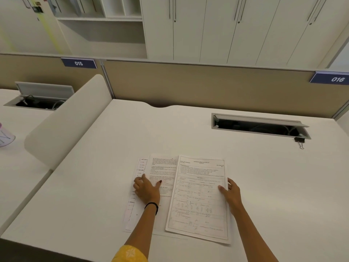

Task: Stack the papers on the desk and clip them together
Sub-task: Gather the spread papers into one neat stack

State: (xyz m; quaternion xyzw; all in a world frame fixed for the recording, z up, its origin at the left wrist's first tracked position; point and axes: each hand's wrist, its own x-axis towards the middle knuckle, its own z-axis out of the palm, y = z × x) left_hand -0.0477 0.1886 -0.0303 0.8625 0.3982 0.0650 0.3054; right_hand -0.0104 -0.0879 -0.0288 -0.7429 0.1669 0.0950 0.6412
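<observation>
Three printed papers lie fanned out on the white desk (94, 167). The top sheet (200, 203) is on the right, a middle sheet (164, 167) peeks out beside it, and a bottom sheet (140, 167) shows at the far left. My left hand (147, 190) rests flat on the left sheets, fingers spread. At the top sheet's right edge my right hand (230, 191) grips the page, thumb on top. A black binder clip (299, 141) lies far right on the desk, away from both hands.
A cable tray with its lid open (260, 125) is sunk into the desk behind the papers, next to the clip. A beige partition (207, 86) closes off the back. A curved white divider (69, 121) stands to the left, with a neighbouring desk beyond it.
</observation>
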